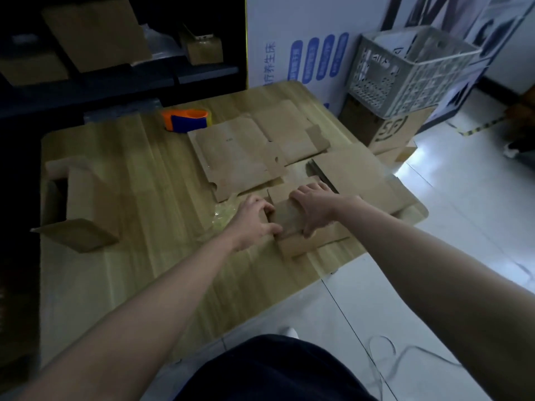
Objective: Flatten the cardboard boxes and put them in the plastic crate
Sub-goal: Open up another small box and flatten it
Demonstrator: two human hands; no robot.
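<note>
Together, your left hand and right hand press a small cardboard box against the wooden tabletop near its right edge. Your left grip curls over the box's left side, fingers and thumb clamped on the card; your right grip lies across its top, fingers spread and thumb hooked over the near edge, also holding the box. Just beyond your hands, flattened cardboard sheets lie spread across the tabletop, and another flat stack sits to the right of them. A crumpled piece of clear tape lies beside your left hand. An open box stands at the tabletop's left side, well apart. An orange-and-blue tape dispenser rests at the far edge. The grey plastic crate sits off the tabletop, atop a brown carton on the floor.
</note>
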